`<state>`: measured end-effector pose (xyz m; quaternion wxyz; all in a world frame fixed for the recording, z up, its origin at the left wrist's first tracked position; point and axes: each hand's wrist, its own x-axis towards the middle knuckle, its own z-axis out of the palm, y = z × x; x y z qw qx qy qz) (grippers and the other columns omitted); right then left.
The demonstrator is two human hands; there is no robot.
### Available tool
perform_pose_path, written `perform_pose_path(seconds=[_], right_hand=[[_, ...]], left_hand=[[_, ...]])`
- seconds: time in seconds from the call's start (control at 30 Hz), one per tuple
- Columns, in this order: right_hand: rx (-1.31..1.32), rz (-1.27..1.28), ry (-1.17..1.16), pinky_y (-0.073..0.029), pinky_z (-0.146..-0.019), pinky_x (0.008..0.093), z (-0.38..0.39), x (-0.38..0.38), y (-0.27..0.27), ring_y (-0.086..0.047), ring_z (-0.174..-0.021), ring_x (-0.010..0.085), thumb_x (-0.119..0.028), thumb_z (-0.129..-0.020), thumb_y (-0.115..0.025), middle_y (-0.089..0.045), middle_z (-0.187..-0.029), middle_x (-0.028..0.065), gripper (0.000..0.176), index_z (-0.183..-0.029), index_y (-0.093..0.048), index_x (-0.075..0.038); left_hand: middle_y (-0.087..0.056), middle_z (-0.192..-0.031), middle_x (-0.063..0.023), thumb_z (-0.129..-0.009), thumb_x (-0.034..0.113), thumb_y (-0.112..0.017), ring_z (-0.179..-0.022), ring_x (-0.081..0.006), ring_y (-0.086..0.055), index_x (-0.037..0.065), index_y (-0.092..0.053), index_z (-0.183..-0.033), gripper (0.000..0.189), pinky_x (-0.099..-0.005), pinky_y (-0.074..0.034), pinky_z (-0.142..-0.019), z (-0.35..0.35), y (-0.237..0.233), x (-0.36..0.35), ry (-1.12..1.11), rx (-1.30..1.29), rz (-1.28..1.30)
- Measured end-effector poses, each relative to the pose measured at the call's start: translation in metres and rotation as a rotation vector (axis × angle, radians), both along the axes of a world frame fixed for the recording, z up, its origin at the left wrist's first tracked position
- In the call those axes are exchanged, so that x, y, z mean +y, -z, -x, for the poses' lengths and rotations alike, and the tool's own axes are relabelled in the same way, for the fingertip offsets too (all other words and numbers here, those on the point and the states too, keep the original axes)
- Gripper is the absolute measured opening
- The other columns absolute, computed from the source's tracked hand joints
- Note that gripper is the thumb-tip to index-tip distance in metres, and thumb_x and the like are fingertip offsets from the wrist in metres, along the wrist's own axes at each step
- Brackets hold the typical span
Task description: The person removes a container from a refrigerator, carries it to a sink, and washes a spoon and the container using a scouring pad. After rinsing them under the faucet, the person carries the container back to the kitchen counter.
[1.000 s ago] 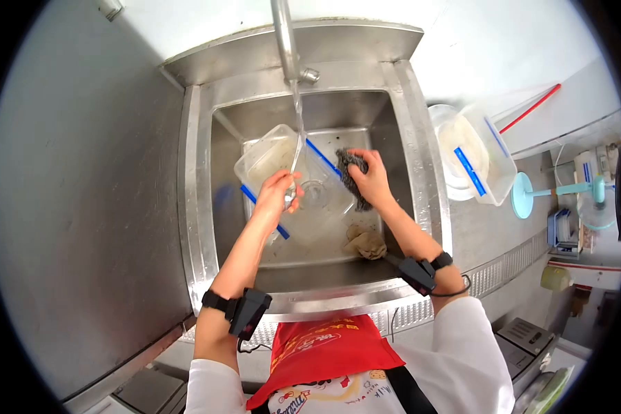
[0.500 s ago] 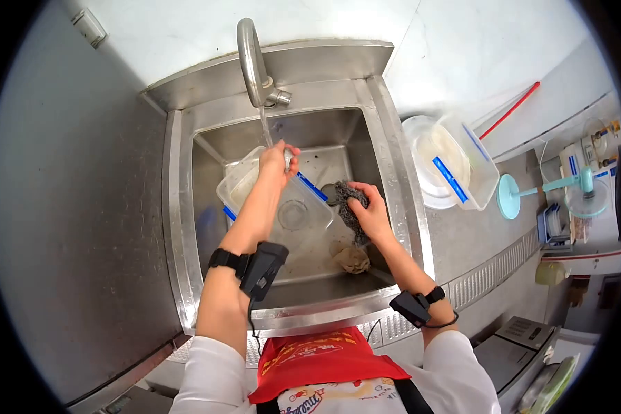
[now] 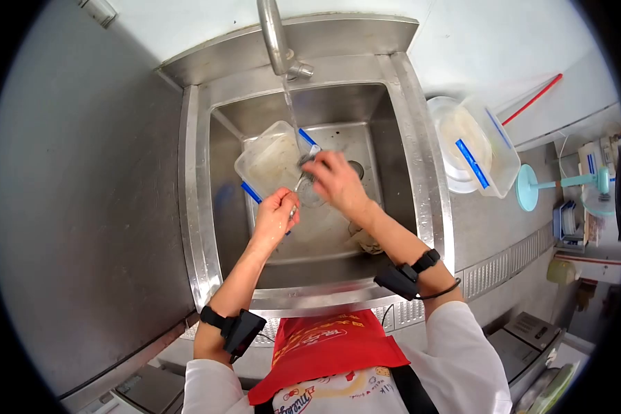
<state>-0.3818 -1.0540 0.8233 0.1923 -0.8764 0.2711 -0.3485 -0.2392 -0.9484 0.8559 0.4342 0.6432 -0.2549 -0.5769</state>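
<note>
My left hand is closed on the handle of a thin metal utensil over the sink. Around its far end, my right hand presses a dark grey scrubber, mostly hidden by the blurred fingers. Water runs from the faucet down towards that end. Below the hands, a clear plastic container with blue clips lies tilted in the sink. A brownish crumpled thing rests near my right forearm.
Right of the sink, another clear container with blue clips leans over a round white lid or dish. Beyond it are a light-blue round-based stand and a red rod. A metal panel borders the left side.
My right hand has moved left with the scrubber, up to the utensil. My left hand has come down out of the water stream. The view has shifted, and the sink container lies at a different angle.
</note>
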Motion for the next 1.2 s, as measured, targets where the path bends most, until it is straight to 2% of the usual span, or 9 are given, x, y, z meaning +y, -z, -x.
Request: perform_pose_path(seconds=[0.1, 0.2, 0.43, 0.7, 0.9, 0.93, 1.03, 1.07, 1.2], right_hand=[[-0.037, 0.0, -0.007, -0.049, -0.071, 0.0359, -0.013, 0.007, 0.004, -0.051, -0.088, 0.0274, -0.003, -0.063, -0.064, -0.05, -0.099, 0.0064, 0.035, -0.097, -0.058, -0.012], [-0.066, 0.008, -0.108, -0.049, -0.072, 0.0361, -0.017, 0.017, 0.003, -0.052, -0.09, 0.0288, -0.004, -0.064, -0.064, -0.05, -0.1, 0.0078, 0.036, -0.099, -0.058, -0.013], [-0.282, -0.349, 0.291, -0.044, -0.08, 0.0334, 0.01, -0.027, 0.026, -0.053, -0.092, 0.0301, -0.004, -0.074, -0.055, -0.049, -0.103, 0.014, 0.031, -0.105, -0.057, -0.005], [-0.163, -0.548, 0.227, -0.041, -0.085, 0.0304, 0.035, -0.007, 0.038, -0.053, -0.094, 0.0252, -0.004, -0.073, -0.056, -0.052, -0.099, 0.0115, 0.03, -0.103, -0.06, -0.004], [-0.228, -0.567, 0.223, -0.041, -0.085, 0.0321, 0.035, -0.018, 0.046, -0.053, -0.093, 0.0251, -0.006, -0.073, -0.059, -0.053, -0.097, 0.0119, 0.03, -0.103, -0.061, -0.005], [-0.28, -0.635, 0.259, -0.044, -0.082, 0.0307, 0.034, -0.022, 0.049, -0.055, -0.091, 0.0215, -0.008, -0.077, -0.059, -0.055, -0.097, 0.0105, 0.029, -0.106, -0.059, -0.004], [-0.776, -1.3, 0.257, -0.046, -0.078, 0.0241, 0.029, -0.052, 0.04, -0.058, -0.09, 0.0141, -0.011, -0.084, -0.056, -0.059, -0.104, 0.0074, 0.037, -0.12, -0.048, -0.003], [-0.943, -1.403, 0.173, -0.046, -0.081, 0.0284, 0.029, -0.068, 0.036, -0.056, -0.094, 0.0155, -0.012, -0.085, -0.056, -0.057, -0.106, 0.0075, 0.043, -0.125, -0.042, -0.004], [-1.318, -1.251, 0.25, -0.041, -0.082, 0.0327, 0.012, -0.141, 0.03, -0.05, -0.097, 0.0162, -0.014, -0.084, -0.059, -0.052, -0.111, 0.0052, 0.051, -0.129, -0.036, -0.007]], left_hand=[[-0.05, -0.057, -0.0006, -0.091, 0.022, -0.047, -0.043, -0.0051, -0.039, 0.008, -0.052, -0.075, 0.022, -0.0185, -0.026, -0.038, 0.002, 0.001, 0.006, -0.094, -0.019, 0.047], [-0.048, -0.06, 0.0017, -0.092, 0.021, -0.047, -0.049, -0.0047, -0.044, 0.008, -0.051, -0.076, 0.021, -0.0183, -0.031, -0.041, 0.001, -0.013, 0.01, -0.115, 0.011, -0.037], [-0.048, -0.058, -0.0013, -0.093, 0.021, -0.045, -0.044, -0.0051, -0.04, 0.006, -0.05, -0.079, 0.022, -0.0177, -0.025, -0.038, -0.011, -0.032, 0.034, -0.096, 0.054, 0.132], [-0.05, -0.061, 0.0021, -0.093, 0.021, -0.047, -0.052, -0.0021, -0.046, 0.006, -0.052, -0.079, 0.021, -0.015, -0.032, -0.043, -0.033, -0.051, 0.066, -0.116, -0.004, 0.099], [-0.051, -0.061, -0.0003, -0.092, 0.019, -0.047, -0.049, -0.0025, -0.042, 0.005, -0.052, -0.079, 0.02, -0.0161, -0.028, -0.041, -0.045, -0.051, 0.081, -0.122, -0.059, 0.181], [-0.051, -0.062, -0.0009, -0.092, 0.018, -0.046, -0.049, -0.0027, -0.042, 0.005, -0.052, -0.08, 0.019, -0.0165, -0.028, -0.041, -0.046, -0.051, 0.082, -0.116, -0.062, 0.173], [-0.053, -0.063, -0.0024, -0.092, 0.018, -0.045, -0.049, -0.0035, -0.041, 0.005, -0.052, -0.083, 0.017, -0.0176, -0.028, -0.042, -0.048, -0.048, 0.086, -0.117, -0.08, 0.152], [-0.053, -0.063, -0.0029, -0.091, 0.019, -0.044, -0.048, -0.0039, -0.041, 0.006, -0.052, -0.084, 0.017, -0.0179, -0.028, -0.042, -0.047, -0.044, 0.087, -0.125, -0.087, 0.151], [-0.057, -0.071, -0.0024, -0.086, 0.017, -0.042, -0.051, -0.005, -0.043, 0.008, -0.052, -0.096, 0.016, -0.0177, -0.03, -0.045, -0.038, -0.024, 0.09, -0.167, -0.089, 0.063]])
